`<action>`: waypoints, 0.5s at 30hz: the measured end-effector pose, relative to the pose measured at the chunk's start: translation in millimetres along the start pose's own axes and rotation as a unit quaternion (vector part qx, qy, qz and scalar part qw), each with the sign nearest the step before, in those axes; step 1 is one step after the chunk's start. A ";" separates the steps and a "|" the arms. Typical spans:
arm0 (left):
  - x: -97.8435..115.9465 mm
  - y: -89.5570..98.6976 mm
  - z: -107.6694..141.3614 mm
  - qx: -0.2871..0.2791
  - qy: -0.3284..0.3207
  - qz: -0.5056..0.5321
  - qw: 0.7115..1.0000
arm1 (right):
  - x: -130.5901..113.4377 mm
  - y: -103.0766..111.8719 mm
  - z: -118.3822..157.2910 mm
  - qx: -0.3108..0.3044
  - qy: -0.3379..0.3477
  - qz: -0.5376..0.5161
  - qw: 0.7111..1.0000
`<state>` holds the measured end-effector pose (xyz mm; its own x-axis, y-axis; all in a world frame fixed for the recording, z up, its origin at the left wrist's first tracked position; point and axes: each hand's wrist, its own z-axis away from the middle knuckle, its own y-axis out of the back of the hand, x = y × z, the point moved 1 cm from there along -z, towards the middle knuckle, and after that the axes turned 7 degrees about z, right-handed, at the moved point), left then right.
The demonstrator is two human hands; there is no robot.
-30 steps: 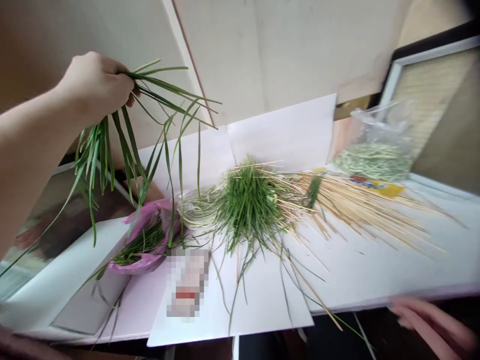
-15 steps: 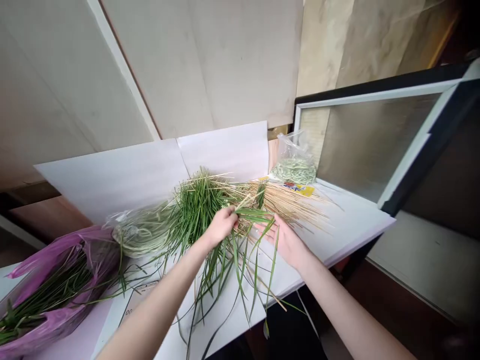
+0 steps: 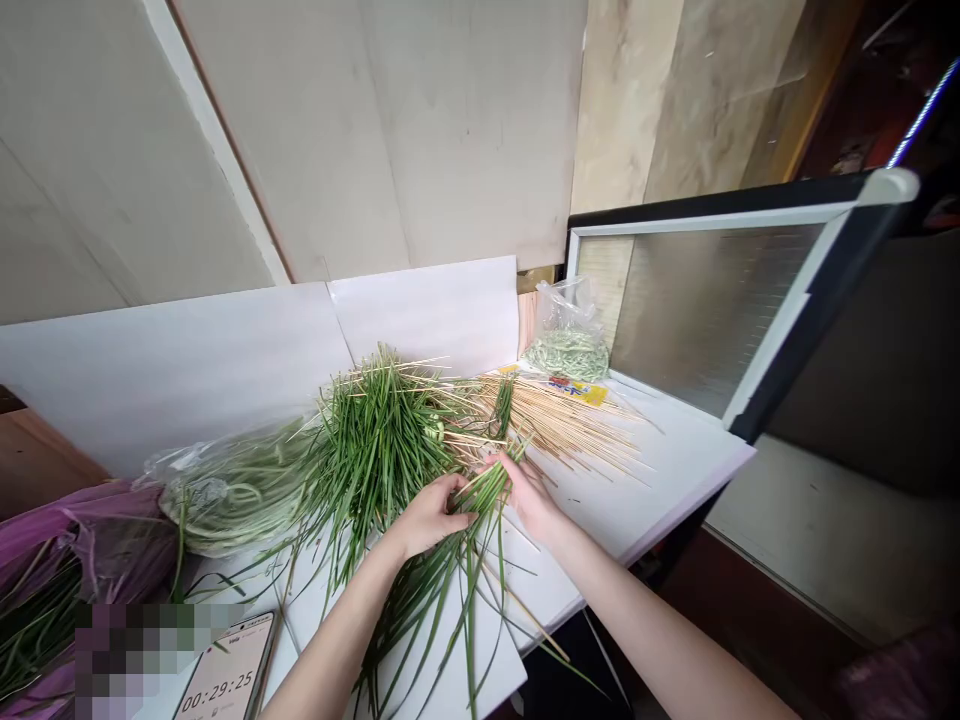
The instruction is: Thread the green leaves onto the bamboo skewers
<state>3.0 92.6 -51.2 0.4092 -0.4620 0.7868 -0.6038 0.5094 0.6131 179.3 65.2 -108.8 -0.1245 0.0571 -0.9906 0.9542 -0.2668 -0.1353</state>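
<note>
A small bunch of chives [image 3: 486, 486] is between my hands over the middle of the white table. My left hand [image 3: 433, 516] is closed around its lower left part, the thumb lying across the leaves. At the upper end my right hand [image 3: 526, 494] grips the stalks between thumb and fingers. Long green leaves hang from the bunch toward the table's front edge. Behind my left hand lies a large heap of chives [image 3: 379, 425] with thin sticks poking out. Bamboo skewers [image 3: 574, 425] are spread beyond my right hand, with a short green bundle [image 3: 504, 405] at their near end.
A clear bag of long pale green strands [image 3: 244, 495] lies left of the heap; another clear bag [image 3: 568, 345] stands at the back right. At front left are a purple bag [image 3: 124, 550] holding greens and a phone [image 3: 229, 675] showing a timer. A framed panel [image 3: 712, 310] borders the right side.
My right hand has gone from open fingers beside the leaves to gripping the bunch. Both hands are lower in view, and the bunch is gathered more tightly. The camera has shifted, showing more phone.
</note>
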 end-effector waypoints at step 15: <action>-12.8 -9.1 0.6 0.166 0.053 -0.058 0.983 | -21.2 110.0 -32.5 0.101 0.087 0.598 0.790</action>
<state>2.9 93.4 -66.8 0.5468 -0.4150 0.7272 -0.7316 0.1856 0.6560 295.8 65.9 -102.0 0.8898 -0.2261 -0.3964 0.2956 -0.3762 0.8781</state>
